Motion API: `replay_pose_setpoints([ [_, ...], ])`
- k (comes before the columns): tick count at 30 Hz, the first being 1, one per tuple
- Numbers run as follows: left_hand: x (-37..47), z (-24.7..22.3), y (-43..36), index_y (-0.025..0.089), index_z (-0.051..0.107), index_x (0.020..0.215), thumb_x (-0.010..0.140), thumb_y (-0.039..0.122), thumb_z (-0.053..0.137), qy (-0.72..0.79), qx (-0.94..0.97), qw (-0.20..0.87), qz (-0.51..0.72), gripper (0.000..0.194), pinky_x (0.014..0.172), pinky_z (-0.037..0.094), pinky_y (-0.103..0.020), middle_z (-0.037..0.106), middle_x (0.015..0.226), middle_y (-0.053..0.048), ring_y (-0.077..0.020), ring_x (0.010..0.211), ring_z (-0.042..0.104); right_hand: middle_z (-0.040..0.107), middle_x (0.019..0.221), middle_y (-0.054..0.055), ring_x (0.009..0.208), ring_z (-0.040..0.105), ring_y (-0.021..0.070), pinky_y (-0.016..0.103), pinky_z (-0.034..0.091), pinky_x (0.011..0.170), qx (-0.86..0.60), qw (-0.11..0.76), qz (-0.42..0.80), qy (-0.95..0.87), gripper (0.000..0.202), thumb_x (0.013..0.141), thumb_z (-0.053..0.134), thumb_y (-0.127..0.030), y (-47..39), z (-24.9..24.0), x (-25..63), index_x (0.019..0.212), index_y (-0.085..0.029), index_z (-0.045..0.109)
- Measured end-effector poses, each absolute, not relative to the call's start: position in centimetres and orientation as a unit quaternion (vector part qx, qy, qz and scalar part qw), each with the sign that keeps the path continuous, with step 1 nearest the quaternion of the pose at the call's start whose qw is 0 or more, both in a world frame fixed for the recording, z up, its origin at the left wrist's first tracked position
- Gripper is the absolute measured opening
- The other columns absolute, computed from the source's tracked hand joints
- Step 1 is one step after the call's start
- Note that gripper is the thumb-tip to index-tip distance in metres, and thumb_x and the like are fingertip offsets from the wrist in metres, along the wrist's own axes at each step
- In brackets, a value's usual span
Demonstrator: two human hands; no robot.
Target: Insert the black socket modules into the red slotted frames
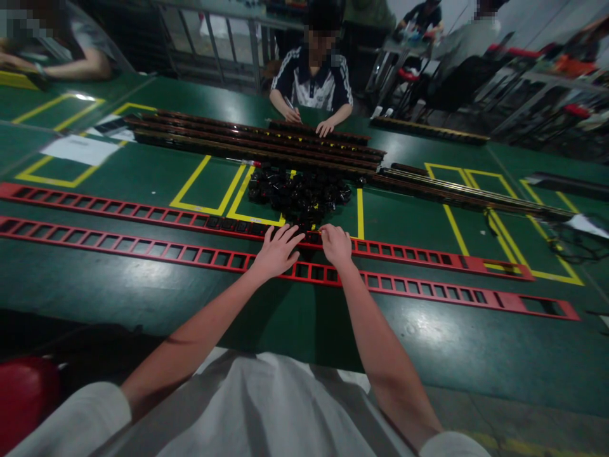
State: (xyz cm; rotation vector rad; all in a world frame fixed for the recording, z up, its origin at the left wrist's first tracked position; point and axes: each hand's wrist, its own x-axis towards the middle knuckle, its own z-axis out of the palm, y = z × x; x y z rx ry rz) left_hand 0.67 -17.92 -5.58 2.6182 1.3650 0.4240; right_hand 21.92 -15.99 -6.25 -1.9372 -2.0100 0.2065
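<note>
Two long red slotted frames, the far one (471,263) and the near one (508,301), lie side by side across the table. My left hand (276,252) is open, its fingers spread over the far frame. To its right, my right hand (337,244) is closed, thumb and fingertips together at the same frame; whatever is between them is too small to make out. Small black square parts (242,226) sit in several slots left of my left hand. Just beyond both hands lies a heap of small black parts (304,190).
Several long dark strips (200,134) lie behind the heap, and more strips (457,187) extend right. White paper (80,150) lies at left. Yellow tape rectangles (359,212) mark the green table (200,301). A person (314,86) sits opposite, holding a pen. A red stool (28,400) stands lower left.
</note>
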Motion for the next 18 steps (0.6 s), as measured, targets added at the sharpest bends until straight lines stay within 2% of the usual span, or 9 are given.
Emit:
replay_pose_setpoints([
  [18,0.69,-5.66,-17.9,0.026,0.044,0.146,0.096,0.035,0.046,0.455,0.876,0.073,0.141,0.051,0.12,0.016,-0.056,0.039,0.156,-0.005,-0.0286,0.146,0.028,0.07,0.106,0.005,0.104,0.057,0.0234,0.036,0.036,0.085,-0.686,0.154,0.075,-0.707,0.028,0.101,0.038,-0.027,-15.81,-6.14,21.86,0.102,-0.024,0.065],
])
